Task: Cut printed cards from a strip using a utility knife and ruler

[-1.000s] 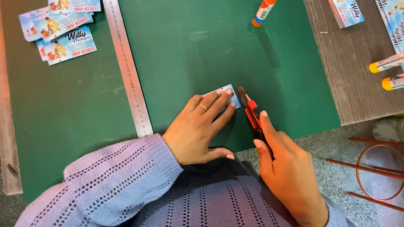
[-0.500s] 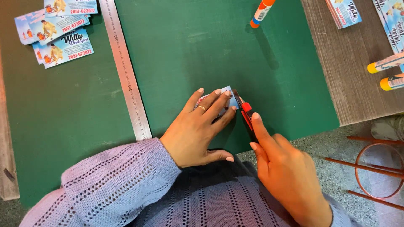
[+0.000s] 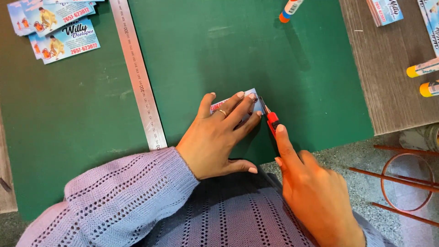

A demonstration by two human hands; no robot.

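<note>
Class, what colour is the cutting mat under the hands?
Dark green mat, clearest in the head view.

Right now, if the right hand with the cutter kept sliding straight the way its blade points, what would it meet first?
The right hand aims the red cutter up and slightly left along the card edge. Beyond that, bare green mat; the glue stick lies right of that line, probably missed.

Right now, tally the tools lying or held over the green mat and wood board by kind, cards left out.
Glue sticks: 3, one orange-capped, two yellow-capped
Steel ruler: 1
Red utility knife in the right hand: 1
Total: 5
</note>
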